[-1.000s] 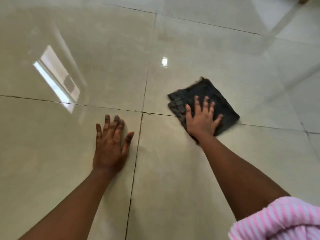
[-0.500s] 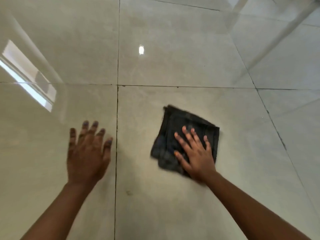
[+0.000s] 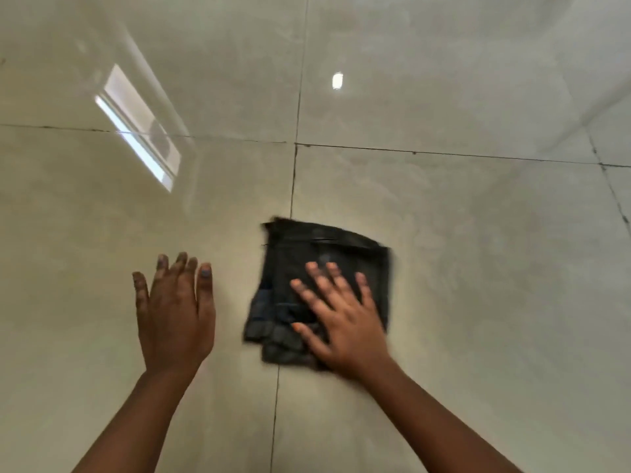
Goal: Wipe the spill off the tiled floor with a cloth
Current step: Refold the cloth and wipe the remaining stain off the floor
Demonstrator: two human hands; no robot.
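Dark folded cloth (image 3: pixel 317 268) flat on tiled floor (image 3: pixel 478 268), left edge just over vertical grout line (image 3: pixel 293 186), below four-tile corner. Right hand (image 3: pixel 341 319) on cloth's near right part, fingers straight, spread, pressing down; most of cloth lies ahead-left of fingertips. Left hand (image 3: pixel 174 312) on neighbouring tile, fingers straight, close together, holding nothing; floor contact unclear. No spill discernible. Right hand nearer; judged mid-wipe.

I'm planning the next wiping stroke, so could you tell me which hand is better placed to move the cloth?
The right hand: it already lies flat, fingers spread, on the dark folded cloth. The left hand is open beside the cloth, on or just over the tiled floor, probably bracing.
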